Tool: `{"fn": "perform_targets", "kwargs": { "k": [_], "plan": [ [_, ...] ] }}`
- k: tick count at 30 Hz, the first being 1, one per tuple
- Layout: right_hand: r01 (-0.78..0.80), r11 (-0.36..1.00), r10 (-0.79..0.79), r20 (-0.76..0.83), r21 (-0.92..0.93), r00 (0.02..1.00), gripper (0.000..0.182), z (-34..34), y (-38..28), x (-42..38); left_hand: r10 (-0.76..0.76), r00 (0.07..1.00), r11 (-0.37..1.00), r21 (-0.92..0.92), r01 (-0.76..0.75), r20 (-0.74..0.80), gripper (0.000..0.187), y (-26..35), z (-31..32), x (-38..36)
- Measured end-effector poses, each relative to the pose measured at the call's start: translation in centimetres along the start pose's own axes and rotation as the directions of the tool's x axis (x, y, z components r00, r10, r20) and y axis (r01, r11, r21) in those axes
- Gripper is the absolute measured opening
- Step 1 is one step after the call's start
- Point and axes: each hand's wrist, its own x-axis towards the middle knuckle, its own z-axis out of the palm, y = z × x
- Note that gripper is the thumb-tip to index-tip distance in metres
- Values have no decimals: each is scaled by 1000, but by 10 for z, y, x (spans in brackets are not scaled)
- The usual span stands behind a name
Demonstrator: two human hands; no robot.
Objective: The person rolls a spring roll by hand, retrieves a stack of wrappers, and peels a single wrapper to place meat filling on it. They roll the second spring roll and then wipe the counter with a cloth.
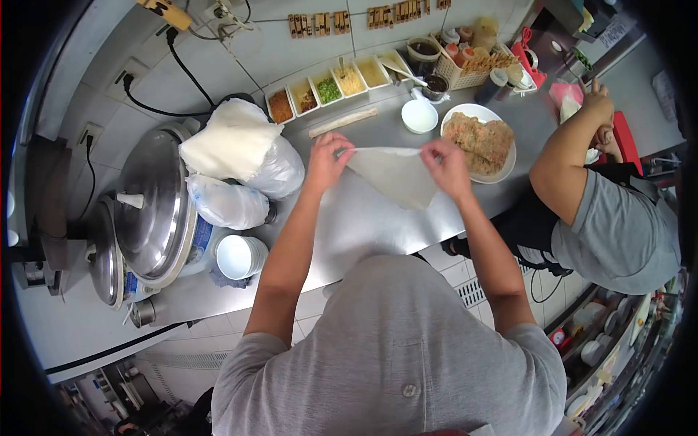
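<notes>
Between my hands hangs a thin, off-white wrapper sheet point(398, 176), its upper edge stretched taut and its lower part drooping above the steel counter. My left hand point(329, 158) pinches one upper corner between thumb and fingers. The other corner is pinched by my right hand point(445, 166), close to a white plate point(507, 173) of minced meat filling point(478, 144). Behind the sheet stand a small white bowl point(419, 116) and a long, pale stick-like roll point(343, 123). To the left, a stack of similar pale sheets point(231, 139) lies over plastic bags.
White trays of toppings point(329, 91) line the wall, beside sauce containers and a basket of bottles point(465, 70). Large lidded steel pots point(150, 211) and stacked white cups point(237, 257) occupy the left. A co-worker point(607, 225) stands close on the right, arms over the counter.
</notes>
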Motion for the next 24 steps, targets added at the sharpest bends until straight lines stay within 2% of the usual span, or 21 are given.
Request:
{"fn": "perform_targets", "kwargs": {
  "k": [1, 4, 8, 10, 11, 13, 15, 17, 24],
  "plan": [
    [13, 1000, -13, -4, 0, 1000, 12, -7, -1, 11, 5, 1000, 993, -119, -4, 6, 13, 5, -7, 10],
    [-28, 999, 28, 8, 29, 1000, 11, -23, -10, 32, 46, 999, 984, -174, -47, -9, 13, 25, -25, 27],
    [63, 997, -58, 107, -41, 993, 11, -35, -5, 14, 98, 994, 985, -136, -103, -42, 13, 40, -26, 2],
    [115, 993, -107, 166, -36, 980, 9, -29, 12, -12, 82, 996, 997, 6, -82, -22, 7, 43, -16, -30],
    [102, 994, -94, 180, -33, 979, 9, -23, 20, -27, 64, 998, 998, 3, -63, -14, 7, 42, -7, -50],
    [162, 974, -137, 161, -160, 978, 9, -9, 40, -61, 65, 998, 987, 151, -60, -27, 5, 35, 16, -93],
    [99, 982, -64, 212, -158, 975, 11, 9, 68, -94, 16, 1000, 985, 174, -19, 21, 9, 23, 39, -130],
    [138, 960, -76, 247, -245, 966, 13, 23, 87, -122, -32, 997, 981, 195, 16, 77, 14, 19, 53, -160],
    [161, 960, -97, 267, -228, 959, 14, 34, 95, -144, -83, 993, 955, 291, 56, 81, 10, 18, 59, -183]
  ]
}}
